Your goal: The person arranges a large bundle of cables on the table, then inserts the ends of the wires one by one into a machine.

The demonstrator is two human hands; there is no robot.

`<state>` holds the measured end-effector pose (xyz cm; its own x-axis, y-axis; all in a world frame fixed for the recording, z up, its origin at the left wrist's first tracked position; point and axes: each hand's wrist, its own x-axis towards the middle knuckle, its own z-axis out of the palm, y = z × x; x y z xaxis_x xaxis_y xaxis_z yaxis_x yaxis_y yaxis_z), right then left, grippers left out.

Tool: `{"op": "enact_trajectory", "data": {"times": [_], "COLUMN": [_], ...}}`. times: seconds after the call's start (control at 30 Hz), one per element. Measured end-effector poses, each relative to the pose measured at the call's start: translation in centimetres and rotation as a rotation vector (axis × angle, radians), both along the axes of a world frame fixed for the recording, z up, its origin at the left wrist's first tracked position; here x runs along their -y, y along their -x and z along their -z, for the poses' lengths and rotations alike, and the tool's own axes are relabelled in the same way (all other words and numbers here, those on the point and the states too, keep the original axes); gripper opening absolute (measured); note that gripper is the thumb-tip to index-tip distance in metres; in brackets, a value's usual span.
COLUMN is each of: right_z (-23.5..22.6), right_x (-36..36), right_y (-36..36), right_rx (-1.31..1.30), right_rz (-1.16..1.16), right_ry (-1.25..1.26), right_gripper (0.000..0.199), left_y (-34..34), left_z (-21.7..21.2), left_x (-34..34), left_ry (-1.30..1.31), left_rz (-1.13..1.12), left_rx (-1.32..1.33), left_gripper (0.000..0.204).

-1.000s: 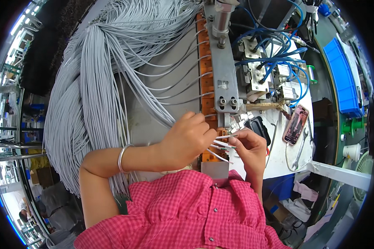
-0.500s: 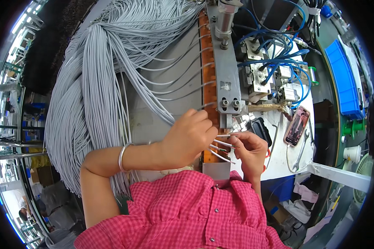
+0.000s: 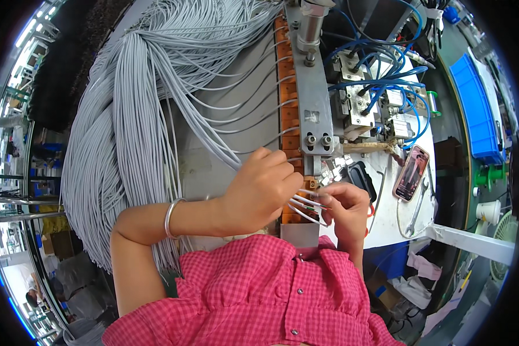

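Pale grey cables [image 3: 216, 148] held bunched in the left hand [image 3: 265, 184]
Their white ends [image 3: 307, 216] are splayed close to the right hand [image 3: 346, 209], with green seen at some tips; beyond the left hand, a curved bundle is formed.

My left elbow [image 3: 121, 230] bends out to the side, and my forearm [image 3: 199, 219] runs inward to my left hand [image 3: 265, 187], fingers curled into a fist. My right hand [image 3: 350, 212] sits just beside it, thumb and fingers bent close together.
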<state>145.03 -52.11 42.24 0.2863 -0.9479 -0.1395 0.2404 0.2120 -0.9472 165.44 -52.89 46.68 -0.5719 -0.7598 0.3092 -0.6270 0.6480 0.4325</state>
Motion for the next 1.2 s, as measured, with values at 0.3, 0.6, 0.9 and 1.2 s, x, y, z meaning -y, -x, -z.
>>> {"op": "enact_trajectory", "data": {"times": [0.3,0.6,0.9,1.2], "right_z": [0.6,1.5,0.9,1.3], "right_x": [0.4,0.9,1.3,1.5], "right_y": [0.6,-0.1,0.9,1.0], "right_rx": [0.054,-0.095,-0.172,-0.178], "right_rz": [-0.011,0.045,-0.13,-0.153], "right_ry": [-0.085,-0.138,-0.203,-0.135], "right_gripper": [0.006,0.01,0.013,0.01], "left_y": [0.2,0.0,0.4,0.3], "left_z": [0.1,0.5,1.1,0.7], "left_x": [-0.2,-0.2,-0.6,-0.7], "left_ry": [-0.034,0.029,-0.001,0.005], "left_rz": [0.029,0.021,0.023,0.028], "left_rx": [0.023,-0.014,0.048,0.076], "left_gripper": [0.016,0.014,0.015,0.013]}}
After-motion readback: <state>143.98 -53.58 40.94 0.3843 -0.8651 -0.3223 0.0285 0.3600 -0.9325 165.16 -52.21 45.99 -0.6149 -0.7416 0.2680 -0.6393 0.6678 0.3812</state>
